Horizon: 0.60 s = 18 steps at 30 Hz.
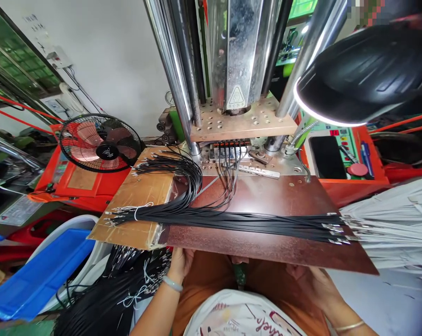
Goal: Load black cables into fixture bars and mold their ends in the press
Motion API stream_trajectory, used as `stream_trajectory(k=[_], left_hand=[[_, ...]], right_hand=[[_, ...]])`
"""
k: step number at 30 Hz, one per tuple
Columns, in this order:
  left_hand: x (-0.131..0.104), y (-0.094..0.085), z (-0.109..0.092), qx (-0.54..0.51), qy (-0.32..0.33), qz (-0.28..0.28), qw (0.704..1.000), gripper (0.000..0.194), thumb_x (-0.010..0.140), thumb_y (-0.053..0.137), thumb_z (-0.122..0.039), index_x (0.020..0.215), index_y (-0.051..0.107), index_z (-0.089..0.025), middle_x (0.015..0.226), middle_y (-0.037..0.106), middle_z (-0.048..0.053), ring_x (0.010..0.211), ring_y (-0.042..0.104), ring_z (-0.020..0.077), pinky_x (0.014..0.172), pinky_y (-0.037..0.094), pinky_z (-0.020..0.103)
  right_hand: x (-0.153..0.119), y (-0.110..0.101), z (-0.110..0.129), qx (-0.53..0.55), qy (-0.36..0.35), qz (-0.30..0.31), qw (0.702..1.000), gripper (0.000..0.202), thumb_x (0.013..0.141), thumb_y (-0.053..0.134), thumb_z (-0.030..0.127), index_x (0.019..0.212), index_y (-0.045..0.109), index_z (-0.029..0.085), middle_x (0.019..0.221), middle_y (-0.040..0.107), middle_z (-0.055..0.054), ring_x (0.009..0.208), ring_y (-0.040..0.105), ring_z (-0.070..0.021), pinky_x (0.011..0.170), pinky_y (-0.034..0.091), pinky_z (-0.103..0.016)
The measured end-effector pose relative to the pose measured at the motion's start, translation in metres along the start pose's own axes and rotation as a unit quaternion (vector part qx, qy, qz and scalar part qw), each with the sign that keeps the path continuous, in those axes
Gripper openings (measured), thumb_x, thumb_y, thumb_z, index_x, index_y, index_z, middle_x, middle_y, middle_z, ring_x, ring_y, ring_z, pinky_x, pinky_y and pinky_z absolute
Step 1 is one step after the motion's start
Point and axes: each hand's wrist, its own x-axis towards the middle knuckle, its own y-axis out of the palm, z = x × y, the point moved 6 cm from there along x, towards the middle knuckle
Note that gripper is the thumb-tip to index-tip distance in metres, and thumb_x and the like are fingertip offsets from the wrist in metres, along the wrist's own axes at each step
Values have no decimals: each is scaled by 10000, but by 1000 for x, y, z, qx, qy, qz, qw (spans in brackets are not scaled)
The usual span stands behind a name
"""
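black cables (231, 220) lie in a long bundle across the brown board (277, 196), probably light, limp and a little slippery, so we judge the best hold is beside the white tie (135, 214), sparing the metal ends (334, 228). our left hand (181, 262) and right hand (311, 283) are at the board's near edge, fingers partly hidden; we cannot tell whether they are clenched or released.

Workshop: press (244, 123), lamp (364, 74), cable bundles (231, 221).
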Motion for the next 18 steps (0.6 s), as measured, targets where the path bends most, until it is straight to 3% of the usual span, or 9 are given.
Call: stream_trajectory(k=[2,7,12,14,16,18], left_hand=[[1,1,2,-30,0,16,999,306,656,829,-496,842,700,-290,913,741,-44,927,682,163,895,551,281],[5,1,7,-116,-23,42,992,379,622,873,-417,897,699,-223,833,737,-10,774,678,147,803,558,297],[6,7,5,-131,-45,29,990,404,692,836,-376,1033,677,-228,868,735,8,817,680,167,840,539,331],[-4,12,2,-120,-44,16,992,398,734,796,-413,1067,665,-240,879,731,8,823,676,163,849,532,324],[-24,24,-2,-80,-82,38,993,396,784,725,-497,1052,665,-212,874,723,36,820,675,175,843,531,336],[-56,49,-12,37,-152,147,977,437,794,682,-564,962,679,-160,827,711,73,772,672,193,773,539,337]], right_hand=[[0,1,-2,36,17,-15,999,375,564,878,459,796,648,274,755,676,30,599,574,-167,470,516,-297],[-1,5,-4,58,31,24,998,357,621,859,443,765,606,237,675,614,43,566,520,-138,484,488,-282],[-1,7,-7,63,29,32,997,402,579,883,424,747,580,219,643,591,36,568,514,-144,493,478,-287],[-3,10,-8,69,24,13,997,429,520,908,389,714,565,219,613,575,45,552,500,-136,494,472,-279],[-11,14,-7,47,39,-17,998,442,502,899,453,699,584,214,613,595,30,544,508,-137,491,463,-277],[-28,22,-1,-39,93,-4,995,478,539,834,597,684,632,188,607,622,-21,523,519,-144,468,434,-276]])
